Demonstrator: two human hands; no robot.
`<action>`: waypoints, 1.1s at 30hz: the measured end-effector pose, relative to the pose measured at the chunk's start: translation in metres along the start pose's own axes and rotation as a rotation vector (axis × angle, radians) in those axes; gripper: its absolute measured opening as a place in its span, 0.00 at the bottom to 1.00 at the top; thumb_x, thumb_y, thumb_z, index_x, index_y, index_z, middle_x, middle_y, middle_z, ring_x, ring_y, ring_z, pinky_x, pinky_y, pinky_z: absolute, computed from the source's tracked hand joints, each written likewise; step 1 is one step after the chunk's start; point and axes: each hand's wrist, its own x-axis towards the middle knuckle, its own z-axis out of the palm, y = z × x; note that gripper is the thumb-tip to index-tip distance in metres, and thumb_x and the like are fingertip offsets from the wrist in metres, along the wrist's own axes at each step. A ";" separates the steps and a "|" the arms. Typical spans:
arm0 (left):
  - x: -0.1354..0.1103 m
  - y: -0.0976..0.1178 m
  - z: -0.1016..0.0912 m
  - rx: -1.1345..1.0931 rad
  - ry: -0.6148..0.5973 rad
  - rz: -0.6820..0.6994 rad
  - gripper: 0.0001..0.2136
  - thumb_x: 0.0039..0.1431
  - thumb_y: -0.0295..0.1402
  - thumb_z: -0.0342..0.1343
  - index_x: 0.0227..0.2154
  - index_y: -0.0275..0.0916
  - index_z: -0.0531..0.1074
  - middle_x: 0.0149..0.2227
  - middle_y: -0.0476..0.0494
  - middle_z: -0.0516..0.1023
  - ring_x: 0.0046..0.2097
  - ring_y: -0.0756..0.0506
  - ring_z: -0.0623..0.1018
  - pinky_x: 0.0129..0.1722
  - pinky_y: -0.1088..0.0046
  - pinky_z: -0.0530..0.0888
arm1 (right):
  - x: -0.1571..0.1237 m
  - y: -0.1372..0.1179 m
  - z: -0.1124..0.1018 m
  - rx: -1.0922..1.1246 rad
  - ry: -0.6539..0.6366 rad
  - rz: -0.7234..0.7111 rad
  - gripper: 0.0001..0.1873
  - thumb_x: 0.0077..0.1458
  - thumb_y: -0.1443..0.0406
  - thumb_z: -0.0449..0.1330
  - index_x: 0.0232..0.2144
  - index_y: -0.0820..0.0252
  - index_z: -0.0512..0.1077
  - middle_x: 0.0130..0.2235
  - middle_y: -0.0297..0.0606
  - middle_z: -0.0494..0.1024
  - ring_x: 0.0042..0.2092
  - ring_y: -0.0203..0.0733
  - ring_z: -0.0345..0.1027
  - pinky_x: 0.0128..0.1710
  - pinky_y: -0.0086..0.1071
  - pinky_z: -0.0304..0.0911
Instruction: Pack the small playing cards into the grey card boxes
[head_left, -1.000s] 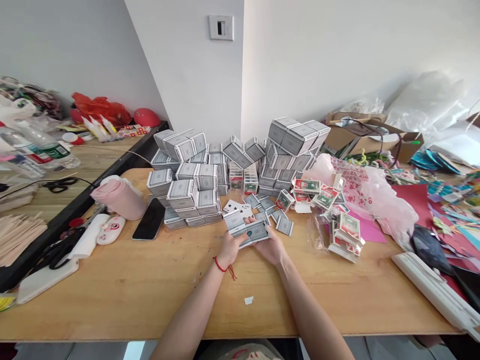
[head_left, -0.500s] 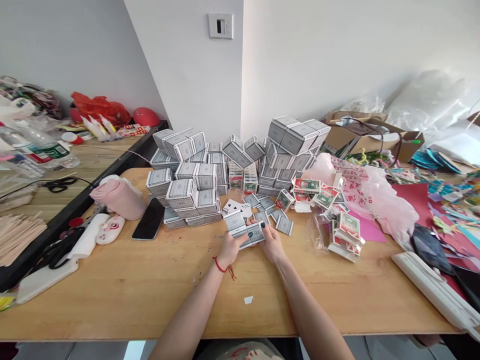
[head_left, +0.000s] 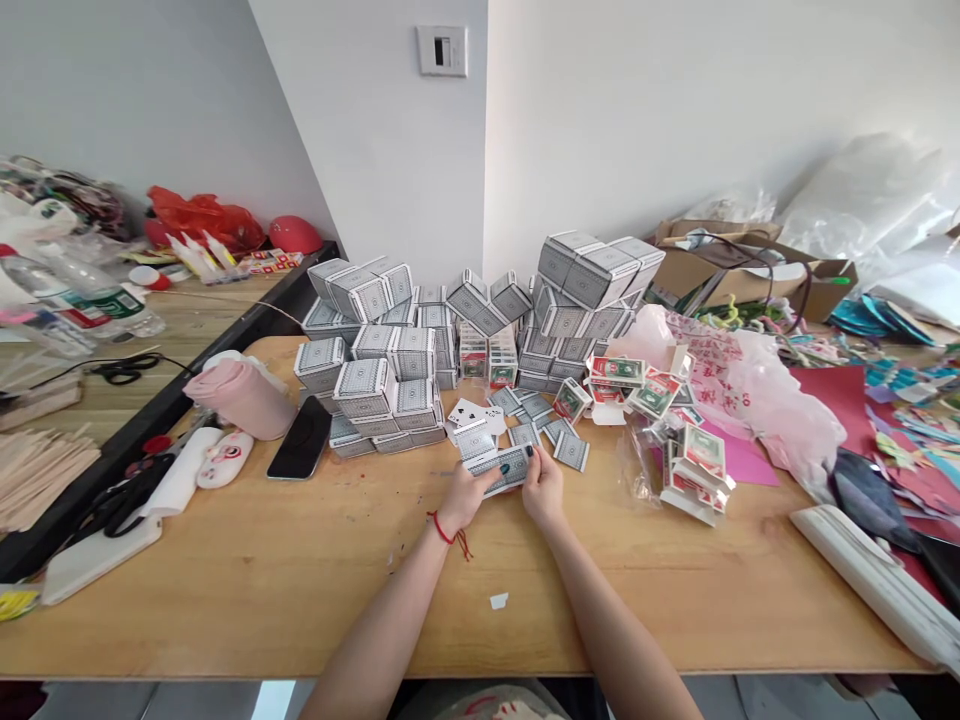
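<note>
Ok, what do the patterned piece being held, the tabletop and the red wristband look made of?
Patterned piece: probably smooth card stock, with a fine printed pattern. Tabletop: wood or laminate, faintly glossy, by its grain and sheen. Red wristband: likely matte cord, given its thin, loose ends.

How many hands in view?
2: left hand on the left end of the gray patterned cards, right hand on their right end. Some fingers are hidden.
</note>
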 end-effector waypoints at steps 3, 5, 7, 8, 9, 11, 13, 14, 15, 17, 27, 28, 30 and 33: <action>0.000 -0.002 -0.002 -0.038 -0.038 -0.024 0.16 0.42 0.30 0.60 0.38 0.37 0.72 0.43 0.43 0.75 0.47 0.40 0.71 0.51 0.61 0.63 | 0.001 0.001 -0.001 0.058 0.000 0.036 0.19 0.54 0.54 0.44 0.23 0.60 0.64 0.21 0.34 0.65 0.24 0.37 0.57 0.24 0.29 0.54; -0.001 -0.003 -0.005 -0.140 -0.111 -0.085 0.17 0.44 0.30 0.59 0.40 0.38 0.71 0.43 0.43 0.75 0.47 0.40 0.71 0.51 0.60 0.63 | 0.003 0.001 -0.003 0.136 -0.025 0.084 0.19 0.53 0.52 0.45 0.20 0.60 0.61 0.19 0.31 0.61 0.22 0.35 0.53 0.21 0.28 0.52; -0.003 -0.002 -0.007 -0.310 -0.220 -0.177 0.18 0.46 0.33 0.57 0.44 0.39 0.68 0.43 0.42 0.75 0.48 0.39 0.71 0.51 0.57 0.62 | 0.005 0.002 -0.005 0.227 -0.025 0.145 0.20 0.51 0.51 0.48 0.18 0.59 0.59 0.18 0.29 0.58 0.21 0.33 0.50 0.20 0.27 0.50; -0.004 -0.001 -0.008 -0.403 -0.283 -0.226 0.20 0.48 0.36 0.55 0.46 0.39 0.67 0.44 0.41 0.74 0.48 0.39 0.71 0.51 0.56 0.62 | 0.007 0.003 -0.006 0.276 -0.019 0.178 0.20 0.50 0.51 0.50 0.18 0.59 0.59 0.18 0.29 0.58 0.21 0.33 0.50 0.20 0.26 0.49; -0.005 0.002 -0.009 -0.490 -0.348 -0.276 0.21 0.50 0.39 0.53 0.47 0.38 0.65 0.45 0.39 0.73 0.49 0.38 0.70 0.51 0.54 0.61 | 0.008 0.003 -0.007 0.327 -0.014 0.212 0.19 0.48 0.51 0.51 0.19 0.60 0.60 0.18 0.28 0.58 0.21 0.32 0.50 0.20 0.26 0.49; -0.007 0.010 -0.009 -0.628 -0.473 -0.379 0.29 0.50 0.51 0.47 0.50 0.37 0.62 0.47 0.35 0.71 0.51 0.35 0.68 0.50 0.50 0.59 | 0.010 0.005 -0.008 0.425 -0.015 0.273 0.17 0.46 0.52 0.54 0.22 0.60 0.63 0.19 0.29 0.61 0.21 0.32 0.52 0.21 0.26 0.51; -0.008 0.019 -0.010 -0.690 -0.574 -0.458 0.37 0.44 0.61 0.40 0.51 0.37 0.61 0.49 0.32 0.69 0.53 0.31 0.65 0.49 0.46 0.58 | 0.011 0.006 -0.009 0.496 -0.022 0.315 0.17 0.44 0.52 0.57 0.25 0.61 0.65 0.20 0.29 0.63 0.21 0.32 0.54 0.21 0.26 0.52; -0.008 0.024 -0.010 -0.702 -0.605 -0.489 0.41 0.42 0.63 0.37 0.51 0.37 0.60 0.50 0.31 0.67 0.54 0.30 0.63 0.48 0.45 0.58 | 0.011 0.007 -0.009 0.518 -0.021 0.328 0.16 0.43 0.53 0.57 0.25 0.61 0.65 0.20 0.29 0.63 0.21 0.32 0.54 0.21 0.26 0.52; -0.009 0.027 -0.010 -0.709 -0.623 -0.514 0.43 0.39 0.65 0.36 0.51 0.37 0.61 0.51 0.30 0.66 0.55 0.29 0.61 0.48 0.44 0.57 | 0.011 0.007 -0.009 0.529 -0.019 0.333 0.16 0.43 0.53 0.58 0.25 0.61 0.66 0.20 0.29 0.63 0.21 0.32 0.54 0.21 0.26 0.52; -0.010 0.032 -0.011 -0.714 -0.640 -0.553 0.45 0.37 0.67 0.34 0.49 0.37 0.62 0.51 0.29 0.66 0.55 0.27 0.60 0.47 0.43 0.57 | 0.011 0.007 -0.009 0.521 -0.027 0.335 0.16 0.42 0.53 0.59 0.24 0.61 0.67 0.20 0.30 0.64 0.21 0.33 0.55 0.20 0.26 0.53; -0.015 0.031 -0.012 -0.728 -0.616 -0.519 0.31 0.48 0.51 0.43 0.53 0.40 0.58 0.52 0.34 0.66 0.53 0.30 0.65 0.49 0.45 0.56 | 0.010 0.000 -0.012 0.177 0.072 0.174 0.20 0.52 0.53 0.49 0.30 0.62 0.72 0.28 0.38 0.74 0.29 0.39 0.64 0.28 0.31 0.59; -0.014 0.031 -0.012 -0.749 -0.605 -0.485 0.32 0.47 0.50 0.44 0.54 0.40 0.57 0.53 0.34 0.65 0.53 0.30 0.64 0.49 0.45 0.55 | 0.011 0.003 -0.012 0.145 0.088 0.178 0.21 0.53 0.53 0.47 0.32 0.62 0.71 0.29 0.39 0.74 0.28 0.39 0.64 0.28 0.31 0.59; -0.013 0.032 -0.013 -0.783 -0.575 -0.417 0.33 0.45 0.49 0.46 0.55 0.41 0.55 0.54 0.34 0.62 0.54 0.30 0.62 0.50 0.45 0.54 | 0.013 0.010 -0.012 0.038 0.121 0.157 0.21 0.52 0.54 0.48 0.37 0.62 0.70 0.31 0.40 0.74 0.29 0.41 0.65 0.30 0.33 0.60; -0.011 0.032 -0.016 -0.796 -0.522 -0.341 0.34 0.43 0.47 0.48 0.55 0.41 0.53 0.55 0.35 0.61 0.56 0.31 0.60 0.52 0.46 0.51 | 0.016 0.017 -0.009 -0.192 0.127 0.044 0.21 0.48 0.55 0.54 0.41 0.62 0.68 0.40 0.46 0.72 0.39 0.46 0.65 0.39 0.38 0.59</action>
